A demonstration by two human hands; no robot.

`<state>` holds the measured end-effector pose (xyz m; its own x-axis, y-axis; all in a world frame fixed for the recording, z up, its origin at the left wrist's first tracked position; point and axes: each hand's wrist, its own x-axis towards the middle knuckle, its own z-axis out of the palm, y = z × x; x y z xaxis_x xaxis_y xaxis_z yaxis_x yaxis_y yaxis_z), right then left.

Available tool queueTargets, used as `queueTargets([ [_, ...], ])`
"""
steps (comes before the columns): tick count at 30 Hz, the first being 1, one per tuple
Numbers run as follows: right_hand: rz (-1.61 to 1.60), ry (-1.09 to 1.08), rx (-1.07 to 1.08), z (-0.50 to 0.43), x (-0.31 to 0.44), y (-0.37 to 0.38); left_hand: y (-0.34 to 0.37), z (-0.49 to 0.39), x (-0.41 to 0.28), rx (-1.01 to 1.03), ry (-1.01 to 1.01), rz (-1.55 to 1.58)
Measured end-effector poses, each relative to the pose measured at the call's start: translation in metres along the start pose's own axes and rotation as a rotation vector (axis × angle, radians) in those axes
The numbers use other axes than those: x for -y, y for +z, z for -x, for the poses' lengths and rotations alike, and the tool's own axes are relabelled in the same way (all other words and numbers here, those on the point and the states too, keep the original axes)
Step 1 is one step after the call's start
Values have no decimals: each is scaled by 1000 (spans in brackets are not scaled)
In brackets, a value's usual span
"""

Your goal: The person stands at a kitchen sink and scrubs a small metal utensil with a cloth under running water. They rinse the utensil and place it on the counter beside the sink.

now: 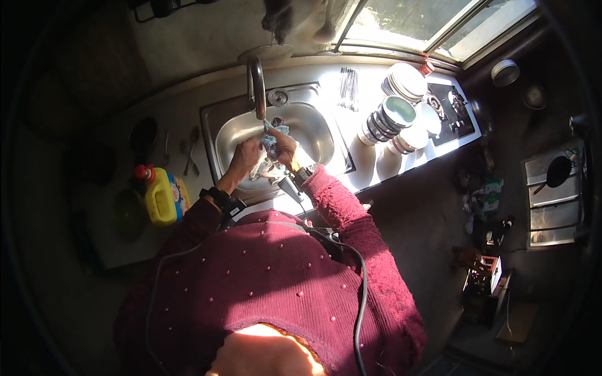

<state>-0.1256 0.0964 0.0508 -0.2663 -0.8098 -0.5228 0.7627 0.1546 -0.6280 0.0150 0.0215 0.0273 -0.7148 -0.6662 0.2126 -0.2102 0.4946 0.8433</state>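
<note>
Both my hands are over a stainless steel sink (pixel 225 136), below a curved metal faucet (pixel 257 89). My right hand (pixel 285 149) grips a light blue cloth (pixel 269 141), part of which sticks up near the spout. Close on its left, my left hand (pixel 247 157) has its fingers curled at the cloth's edge; whether it pinches the cloth or something clear beside it cannot be told. Under the hands, some shiny, partly see-through things (pixel 268 170) lie in the basin, too unclear to name. A round drain fitting (pixel 279 97) is set in the sink's back rim.
Right of the sink stand stacked bowls (pixel 385 122), stacked plates (pixel 407 82), a row of chopsticks (pixel 348 88) and a gas stove (pixel 451 110). To the left are a yellow detergent jug (pixel 161 199) with a red cap and several spoons (pixel 190 150). A window (pixel 414 23) is above.
</note>
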Motion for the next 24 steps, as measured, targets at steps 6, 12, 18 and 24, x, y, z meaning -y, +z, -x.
queueTargets([
  [6,516,-388,-318,-8,27,-7,-4,-3,2,49,23,16],
  [12,1201,-700,-672,-4,33,-9,-4,2,2,46,-82,37],
  [18,897,-480,-419,-15,34,-30,-4,-2,2,61,-54,21],
  [24,62,145,-160,-2,15,-21,4,2,0,71,-66,30],
])
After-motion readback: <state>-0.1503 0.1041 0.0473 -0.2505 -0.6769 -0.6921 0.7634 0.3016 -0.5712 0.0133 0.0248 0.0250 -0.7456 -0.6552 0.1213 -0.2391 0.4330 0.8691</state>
